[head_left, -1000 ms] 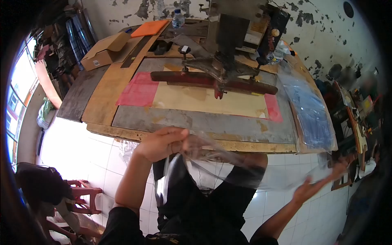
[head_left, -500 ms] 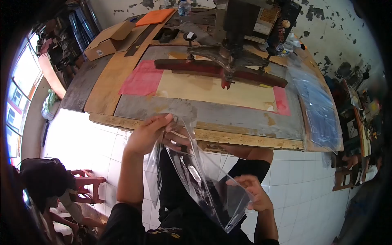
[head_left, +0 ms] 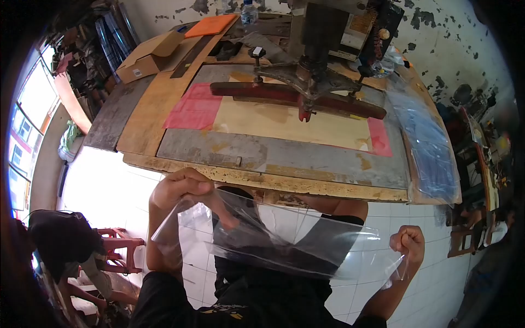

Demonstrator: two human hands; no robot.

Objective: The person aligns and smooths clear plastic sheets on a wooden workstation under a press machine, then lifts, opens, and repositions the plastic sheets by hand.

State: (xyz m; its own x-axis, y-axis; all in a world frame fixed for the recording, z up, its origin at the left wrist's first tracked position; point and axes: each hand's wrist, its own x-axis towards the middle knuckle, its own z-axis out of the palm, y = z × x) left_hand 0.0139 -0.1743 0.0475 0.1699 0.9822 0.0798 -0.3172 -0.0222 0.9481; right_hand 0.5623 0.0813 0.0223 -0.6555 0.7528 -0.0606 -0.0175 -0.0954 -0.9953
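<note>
A clear plastic sheet (head_left: 290, 240) is stretched between my two hands in front of the table's near edge, above my lap. My left hand (head_left: 183, 191) is closed on its left end, with some fingers showing through the film. At the right end my right hand (head_left: 407, 246) is closed in a fist on the sheet's corner. Beyond them, the machine's dark red bar (head_left: 284, 99) stands over a cream panel (head_left: 273, 124) with pink pieces (head_left: 192, 106) at its sides.
Blue-tinted plastic sheets (head_left: 426, 147) lie on the table's right side. At the back left are a cardboard box (head_left: 147, 57), an orange folder (head_left: 210, 25) and a bottle (head_left: 249, 13). A red stool (head_left: 123, 251) and a partly visible person are at lower left.
My right hand has moved out to the right from near the sheet's middle. The sheet, folded and hanging half a second ago, is now spread sideways. My left hand has moved slightly left and down.
</note>
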